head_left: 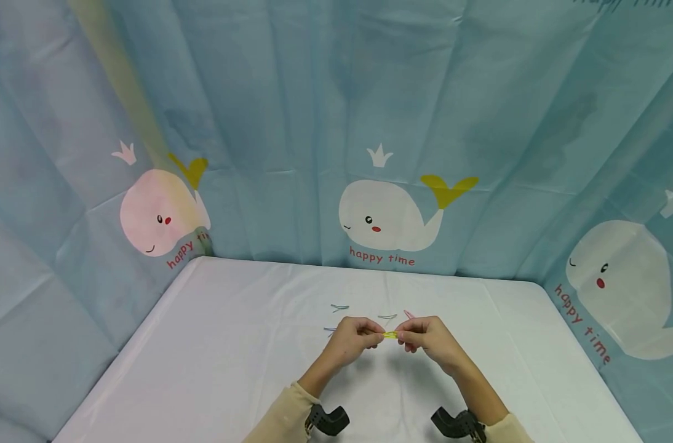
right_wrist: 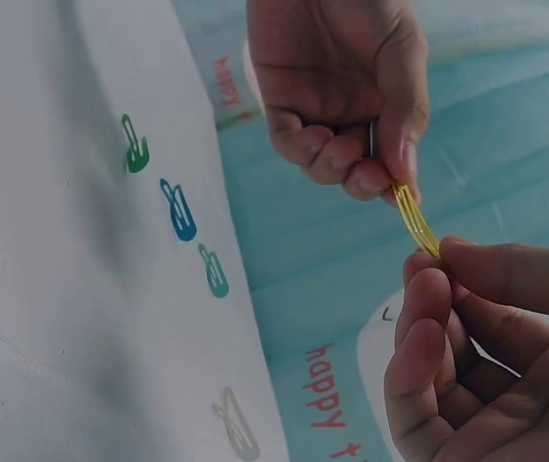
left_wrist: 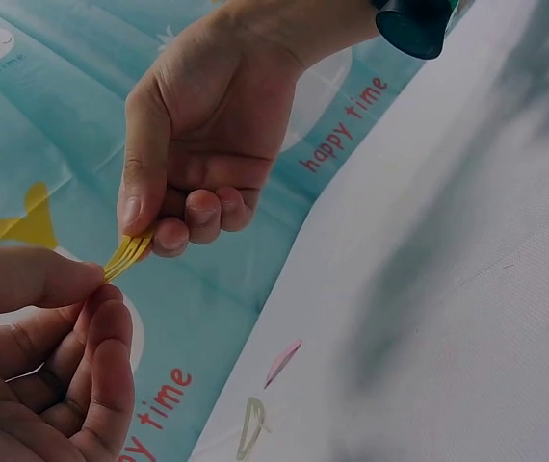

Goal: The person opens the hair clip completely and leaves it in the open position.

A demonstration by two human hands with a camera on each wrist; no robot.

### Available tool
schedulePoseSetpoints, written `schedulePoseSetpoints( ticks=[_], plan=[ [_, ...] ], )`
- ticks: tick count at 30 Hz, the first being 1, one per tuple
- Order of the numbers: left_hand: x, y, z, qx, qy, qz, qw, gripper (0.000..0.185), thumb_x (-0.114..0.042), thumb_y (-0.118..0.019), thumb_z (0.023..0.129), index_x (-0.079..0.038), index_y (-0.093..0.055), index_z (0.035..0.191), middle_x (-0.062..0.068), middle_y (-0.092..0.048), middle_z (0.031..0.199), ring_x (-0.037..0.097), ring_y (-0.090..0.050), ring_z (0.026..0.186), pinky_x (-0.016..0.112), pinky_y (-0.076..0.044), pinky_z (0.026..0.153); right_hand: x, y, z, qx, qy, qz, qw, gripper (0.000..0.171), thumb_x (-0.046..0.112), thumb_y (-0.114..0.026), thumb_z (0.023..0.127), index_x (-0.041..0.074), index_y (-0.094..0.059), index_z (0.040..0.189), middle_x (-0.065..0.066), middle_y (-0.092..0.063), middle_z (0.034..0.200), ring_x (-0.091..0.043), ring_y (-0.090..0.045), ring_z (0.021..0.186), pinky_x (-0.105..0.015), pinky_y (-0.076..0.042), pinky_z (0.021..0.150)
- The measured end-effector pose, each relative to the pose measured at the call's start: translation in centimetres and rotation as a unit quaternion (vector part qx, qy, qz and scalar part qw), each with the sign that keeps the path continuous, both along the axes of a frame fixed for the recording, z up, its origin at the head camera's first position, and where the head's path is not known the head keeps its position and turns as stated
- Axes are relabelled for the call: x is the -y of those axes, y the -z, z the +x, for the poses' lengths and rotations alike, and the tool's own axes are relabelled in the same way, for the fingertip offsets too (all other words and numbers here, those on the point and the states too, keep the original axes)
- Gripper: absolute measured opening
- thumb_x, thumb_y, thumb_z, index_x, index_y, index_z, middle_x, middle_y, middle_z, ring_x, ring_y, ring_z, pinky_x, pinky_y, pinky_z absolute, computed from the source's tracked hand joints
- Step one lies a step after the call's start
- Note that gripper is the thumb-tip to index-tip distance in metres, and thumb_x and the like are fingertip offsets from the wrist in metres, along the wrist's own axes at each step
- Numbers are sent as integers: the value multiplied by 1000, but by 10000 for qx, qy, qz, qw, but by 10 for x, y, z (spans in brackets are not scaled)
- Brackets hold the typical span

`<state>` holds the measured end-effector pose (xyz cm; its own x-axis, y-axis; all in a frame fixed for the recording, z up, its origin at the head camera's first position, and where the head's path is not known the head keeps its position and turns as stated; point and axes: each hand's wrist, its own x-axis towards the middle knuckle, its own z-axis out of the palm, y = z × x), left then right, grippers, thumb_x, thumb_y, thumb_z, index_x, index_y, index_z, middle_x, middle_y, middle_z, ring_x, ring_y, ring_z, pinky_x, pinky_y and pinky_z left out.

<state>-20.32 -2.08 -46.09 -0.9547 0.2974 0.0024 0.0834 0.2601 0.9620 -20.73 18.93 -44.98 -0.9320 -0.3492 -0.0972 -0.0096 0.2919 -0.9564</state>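
Note:
A slim yellow snap hair clip (head_left: 390, 335) is stretched between the two hands above the white table. My left hand (head_left: 352, 339) pinches one end of it between thumb and forefinger. The thumb and forefinger of my right hand (head_left: 432, 339) pinch the other end. In the right wrist view, the yellow clip (right_wrist: 416, 221) shows its long narrow slots and looks slightly bowed. The fingertips cover both of its ends. The other fingers of each hand are curled loosely beneath.
Other snap clips lie on the table (head_left: 203, 369): green (right_wrist: 135, 144), blue (right_wrist: 179, 210), teal (right_wrist: 214, 270), pale grey-beige (right_wrist: 236, 423) and pink (left_wrist: 283, 362). A light blue curtain (head_left: 270, 123) with whale prints hangs behind the table. Black wrist mounts (head_left: 328, 421) sit at both cuffs.

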Motion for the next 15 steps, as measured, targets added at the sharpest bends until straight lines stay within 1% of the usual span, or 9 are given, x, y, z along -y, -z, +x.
schedulePoseSetpoints(
  ticks=[3, 8, 11, 15],
  plan=[
    [0, -1, 1, -34, 6, 5, 10000, 12, -11, -70, 88, 0, -72, 92, 16, -71, 82, 10, -58, 68, 23, -46, 62, 1, 0, 0, -18, -4, -23, 10000, 26, 13, -66, 91, -11, -68, 99, 1, -64, 75, -11, -57, 64, -25, -50, 62],
    [-1, -1, 1, -45, 20, -15, 10000, 12, -12, -70, 89, -2, -73, 92, 10, -71, 80, 10, -59, 69, 25, -48, 64, 1, 2, 0, -22, 38, -20, 10000, 25, 13, -65, 92, -11, -68, 99, -4, -64, 77, -12, -57, 65, -25, -50, 63],
    [-2, 0, 0, -58, 29, -38, 10000, 11, -12, -70, 89, -2, -73, 92, 7, -71, 80, 9, -59, 68, 28, -51, 66, 1, 4, 0, -70, 53, -74, 9999, 26, 13, -65, 92, -12, -67, 99, -7, -63, 78, -11, -57, 65, -25, -51, 63],
    [-3, 0, -1, -31, 25, -29, 10000, 11, -12, -70, 89, -3, -73, 92, 7, -71, 79, 9, -59, 68, 28, -51, 66, 0, 5, 0, -150, 45, -179, 9997, 27, 13, -65, 93, -13, -67, 100, -11, -62, 79, -10, -57, 64, -24, -51, 63]
  ],
)
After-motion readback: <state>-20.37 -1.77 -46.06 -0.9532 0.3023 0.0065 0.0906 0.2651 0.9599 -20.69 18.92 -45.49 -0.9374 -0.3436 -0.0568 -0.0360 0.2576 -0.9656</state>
